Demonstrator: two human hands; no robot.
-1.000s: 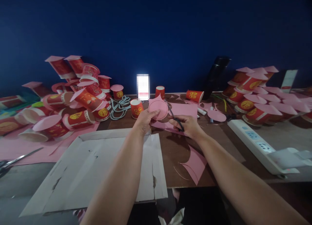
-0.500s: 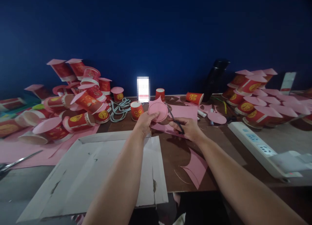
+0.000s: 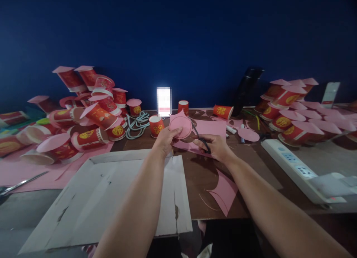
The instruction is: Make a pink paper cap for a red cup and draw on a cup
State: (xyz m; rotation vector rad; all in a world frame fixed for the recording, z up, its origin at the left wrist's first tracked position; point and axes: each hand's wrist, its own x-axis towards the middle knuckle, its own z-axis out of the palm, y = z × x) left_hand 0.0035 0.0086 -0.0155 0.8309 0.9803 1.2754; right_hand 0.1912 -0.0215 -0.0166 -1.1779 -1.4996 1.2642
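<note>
Blue wall (image 3: 178,45) behind brown table (image 3: 195,172). Flat grey cardboard (image 3: 125,202) lies nr side, L of ctr. Heap of red cups (image 3: 89,139) far L; pink-topped cups (image 3: 287,137) on R, next to wht pwr strip (image 3: 287,159). R hand (image 3: 216,146) grips blk scissors (image 3: 206,146), blades by R edge of pink paper (image 3: 181,121) w/ drawn circle, held up abv table, approx ctr, pinched in L hand (image 3: 165,140).

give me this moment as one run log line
left hand: holds pink paper | right hand: holds scissors | around: red cup, pink offcut
</note>
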